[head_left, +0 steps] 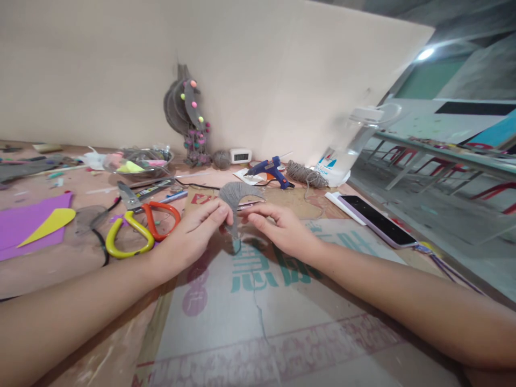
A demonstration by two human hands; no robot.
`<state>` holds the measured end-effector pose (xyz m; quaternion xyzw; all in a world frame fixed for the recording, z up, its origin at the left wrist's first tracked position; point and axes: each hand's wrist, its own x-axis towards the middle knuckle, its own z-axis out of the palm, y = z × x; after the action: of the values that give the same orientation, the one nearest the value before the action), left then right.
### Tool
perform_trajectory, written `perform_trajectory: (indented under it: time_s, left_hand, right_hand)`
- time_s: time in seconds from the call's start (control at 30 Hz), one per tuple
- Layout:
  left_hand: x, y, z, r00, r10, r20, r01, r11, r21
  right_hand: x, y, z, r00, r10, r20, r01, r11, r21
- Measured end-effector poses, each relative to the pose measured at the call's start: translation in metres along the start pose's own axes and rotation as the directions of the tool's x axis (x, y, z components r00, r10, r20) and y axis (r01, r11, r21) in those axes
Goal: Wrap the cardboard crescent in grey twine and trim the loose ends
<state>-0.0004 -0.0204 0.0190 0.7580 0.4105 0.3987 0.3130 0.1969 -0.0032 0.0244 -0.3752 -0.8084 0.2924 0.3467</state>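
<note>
My left hand (205,221) pinches a crescent-shaped piece wrapped in grey yarn (234,194) between thumb and fingers, above a sheet of cardboard (226,333). The piece's curved tip points right, and its narrow end hangs below my fingers. Close on its right side is my right hand (280,228), fingers bent in and thumb near the fingertips. What the right fingertips hold, if anything, is too small to make out. A thin grey strand (260,317) runs down over the printed cardboard.
Scissors (129,236) with yellow and orange handles lie left, near purple sheets (36,220). Behind are a blue glue gun (270,171), yarn (306,174), a small clock (241,156) and a pompom-decorated hanging (187,113). A bottle (342,148) and phone (374,219) stand and lie right.
</note>
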Motion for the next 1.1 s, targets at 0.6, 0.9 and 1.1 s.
perform_trajectory:
  time_s: [0.6, 0.9, 1.1]
  left_hand:
    - [0.003, -0.004, 0.003, 0.983, -0.182, 0.014, 0.183, 0.981, -0.069]
    - [0.003, -0.002, 0.003, 0.981, -0.174, -0.089, 0.17, 0.984, -0.05]
    - [0.004, -0.011, 0.003, 0.987, 0.057, -0.153, -0.038, 0.992, 0.122]
  right_hand:
    - [0.005, 0.001, -0.003, 0.947, 0.296, -0.126, -0.27, 0.944, 0.189]
    - [0.0, -0.005, -0.002, 0.923, 0.362, -0.127, -0.368, 0.93, -0.025]
    - [0.0, -0.013, 0.002, 0.956, 0.236, -0.175, -0.245, 0.969, -0.032]
